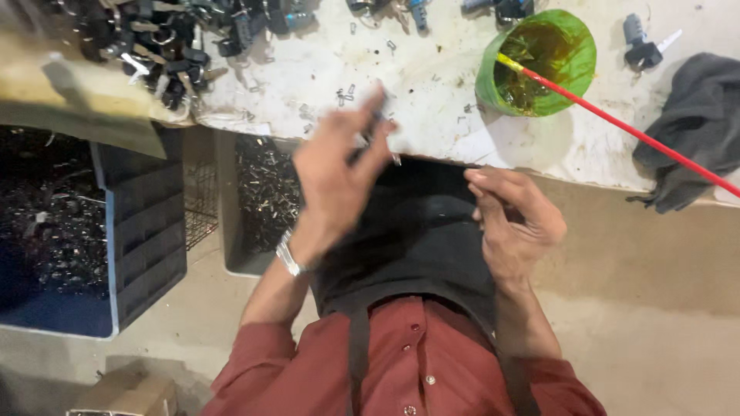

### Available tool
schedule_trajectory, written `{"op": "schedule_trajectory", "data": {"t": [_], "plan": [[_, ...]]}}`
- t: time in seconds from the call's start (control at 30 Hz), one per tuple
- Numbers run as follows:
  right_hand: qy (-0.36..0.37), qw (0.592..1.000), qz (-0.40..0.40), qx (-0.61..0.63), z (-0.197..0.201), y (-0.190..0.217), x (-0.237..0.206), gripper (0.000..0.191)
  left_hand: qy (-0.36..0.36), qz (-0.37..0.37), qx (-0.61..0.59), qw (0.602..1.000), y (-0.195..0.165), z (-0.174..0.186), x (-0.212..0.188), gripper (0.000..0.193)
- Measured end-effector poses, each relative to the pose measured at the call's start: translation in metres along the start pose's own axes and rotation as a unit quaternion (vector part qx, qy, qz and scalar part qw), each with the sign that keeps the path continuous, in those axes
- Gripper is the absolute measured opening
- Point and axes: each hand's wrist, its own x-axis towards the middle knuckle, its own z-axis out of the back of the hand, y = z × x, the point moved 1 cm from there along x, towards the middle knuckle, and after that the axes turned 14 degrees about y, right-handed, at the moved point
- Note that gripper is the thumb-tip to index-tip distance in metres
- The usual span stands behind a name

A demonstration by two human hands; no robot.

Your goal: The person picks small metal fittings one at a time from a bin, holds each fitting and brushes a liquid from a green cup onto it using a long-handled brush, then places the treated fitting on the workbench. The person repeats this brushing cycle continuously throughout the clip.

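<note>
From the head camera, a tan cardboard box [127, 394] sits at the lower left on the floor. One green cup [537, 63] on the white table [432, 85] holds dark liquid and a red stick [632, 129]; two bins [146, 223] below hold small metal parts. The blurred left hand [335, 181] pinches a small dark part [370, 135] at the table edge. The right hand [512, 219] curls loosely closed; whether it holds anything cannot be told.

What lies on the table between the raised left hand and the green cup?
In the head view, only bare white tabletop with a few tiny scattered metal bits separates the left hand from the green cup. The hand is motion-blurred, holding a small dark part.
</note>
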Motion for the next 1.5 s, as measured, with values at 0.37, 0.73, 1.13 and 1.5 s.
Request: {"op": "schedule_trajectory", "data": {"t": [0.37,0.73,1.13,1.5], "plan": [[0.030,0.999,0.036,-0.005,0.005,0.006,0.004,0.017,0.037,-0.105,-0.123,0.986,-0.037,-0.033,-0.037,0.038],[0.038,0.975,0.093,-0.197,0.005,0.024,0.007,0.020,0.038,-0.181,-0.070,0.980,-0.037,-0.029,-0.037,0.039],[0.029,0.995,0.053,-0.078,0.009,0.008,0.002,0.015,0.059,-0.140,-0.110,0.982,-0.041,-0.030,-0.033,0.037],[0.029,0.993,0.062,-0.095,0.015,0.006,0.000,0.015,0.068,-0.113,-0.169,0.977,-0.040,-0.032,-0.038,0.038]]}}
